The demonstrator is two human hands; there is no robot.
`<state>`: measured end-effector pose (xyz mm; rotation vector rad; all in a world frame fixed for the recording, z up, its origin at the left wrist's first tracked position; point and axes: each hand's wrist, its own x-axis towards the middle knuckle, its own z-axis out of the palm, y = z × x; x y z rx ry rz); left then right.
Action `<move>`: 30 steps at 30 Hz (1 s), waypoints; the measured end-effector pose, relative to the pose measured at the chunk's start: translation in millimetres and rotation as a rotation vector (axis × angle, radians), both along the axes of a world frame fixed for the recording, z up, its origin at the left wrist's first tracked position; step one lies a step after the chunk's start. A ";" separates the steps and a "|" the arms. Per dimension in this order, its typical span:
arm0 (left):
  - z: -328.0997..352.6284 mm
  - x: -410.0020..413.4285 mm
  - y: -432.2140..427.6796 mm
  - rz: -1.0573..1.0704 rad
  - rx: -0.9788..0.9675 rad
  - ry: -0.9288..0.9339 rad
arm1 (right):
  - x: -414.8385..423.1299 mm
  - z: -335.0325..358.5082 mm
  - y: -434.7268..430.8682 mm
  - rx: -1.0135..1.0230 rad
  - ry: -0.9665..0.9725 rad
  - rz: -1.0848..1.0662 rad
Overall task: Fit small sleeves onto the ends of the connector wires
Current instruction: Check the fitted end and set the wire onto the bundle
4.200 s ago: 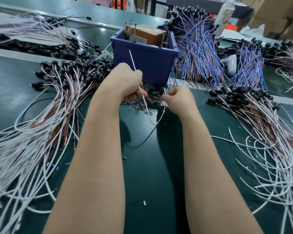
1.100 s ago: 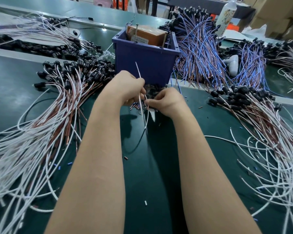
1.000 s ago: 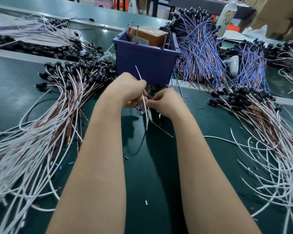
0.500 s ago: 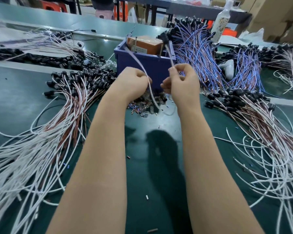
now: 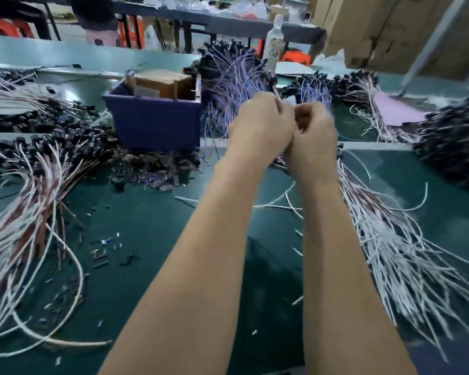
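My left hand (image 5: 260, 125) and my right hand (image 5: 313, 139) are raised together, knuckles touching, above the right part of the green table (image 5: 152, 228). Both have curled fingers. A connector wire (image 5: 276, 91) with a dark end sticks up from between them, and the left fingers pinch it. The right hand's grip on it is mostly hidden by blur. A heap of small dark sleeves (image 5: 155, 169) lies on the table to the left of my hands, in front of the blue bin (image 5: 152, 123).
White-and-brown connector wires are piled at the left (image 5: 35, 190) and under my right forearm at the right (image 5: 390, 239). A bundle of blue wires (image 5: 233, 74) stands behind the bin, with a bottle (image 5: 274, 41) beyond. Loose sleeve bits (image 5: 106, 244) dot the table.
Both hands have risen from the sleeve heap and swung right with the wire, coming to sit above the right-hand pile. The view has shifted right and blurred.
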<state>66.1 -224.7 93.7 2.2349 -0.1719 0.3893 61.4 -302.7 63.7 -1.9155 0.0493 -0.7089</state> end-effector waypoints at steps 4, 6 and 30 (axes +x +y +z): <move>2.7 -2.1 -33.3 -0.141 -0.311 0.109 | -24.4 7.1 -42.6 -0.131 0.065 -0.001; 9.3 -3.5 -42.2 -0.181 -0.507 0.113 | -41.9 14.5 -65.3 -0.192 0.122 0.022; -82.3 22.1 -114.9 -0.223 -0.854 0.713 | -14.2 -71.1 -118.5 -0.327 0.561 -0.442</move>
